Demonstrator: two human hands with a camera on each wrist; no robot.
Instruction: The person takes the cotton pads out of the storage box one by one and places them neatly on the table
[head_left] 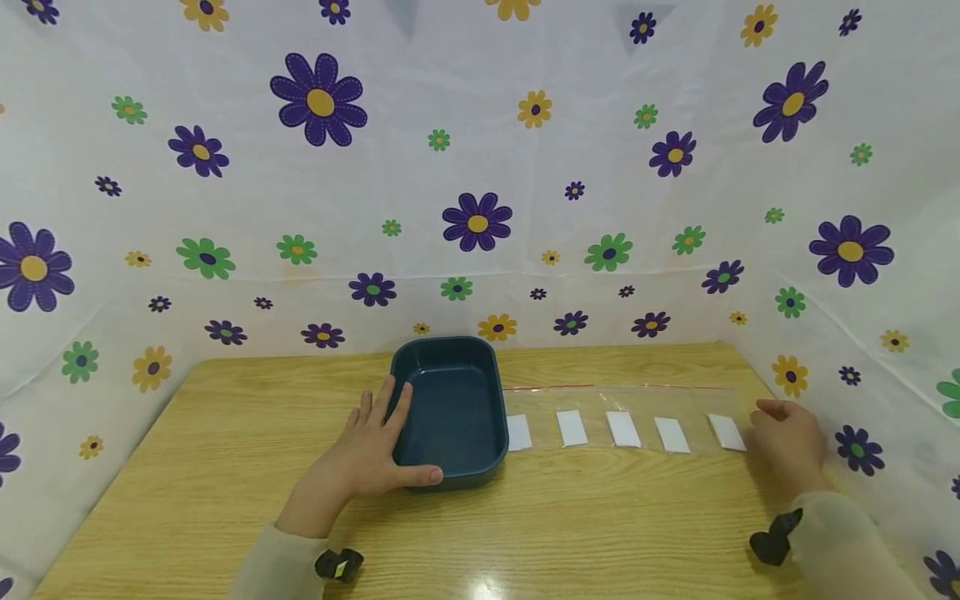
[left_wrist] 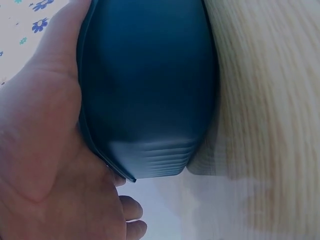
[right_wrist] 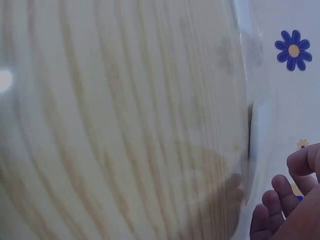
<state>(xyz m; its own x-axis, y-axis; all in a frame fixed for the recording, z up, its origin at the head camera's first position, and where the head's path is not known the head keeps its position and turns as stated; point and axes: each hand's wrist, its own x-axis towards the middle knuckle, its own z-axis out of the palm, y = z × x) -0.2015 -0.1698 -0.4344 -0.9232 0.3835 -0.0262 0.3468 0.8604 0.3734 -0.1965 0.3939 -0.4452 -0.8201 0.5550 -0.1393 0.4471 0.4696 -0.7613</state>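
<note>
A dark blue rectangular tub [head_left: 450, 480] stands on the table, its hollow facing up. My left hand [head_left: 367, 454] rests on its left rim, fingers spread and thumb along the front corner; in the left wrist view the palm lies against the tub's wall [left_wrist: 150, 75]. To the right of the tub, several clear zip bags [head_left: 592, 400] with red seal lines lie in a row, with white rectangular pieces [head_left: 623, 428] in them. Beside the row's right end is my right hand [head_left: 791, 442], fingers loosely bent. Between its thumb and fingers the right wrist view shows no object.
The wooden table [head_left: 600, 525] is bounded at the back and sides by a white cloth [head_left: 420, 183] printed with flowers. A black wrist mount [head_left: 340, 566] sits on the left wrist, and another black mount [head_left: 776, 537] on the right.
</note>
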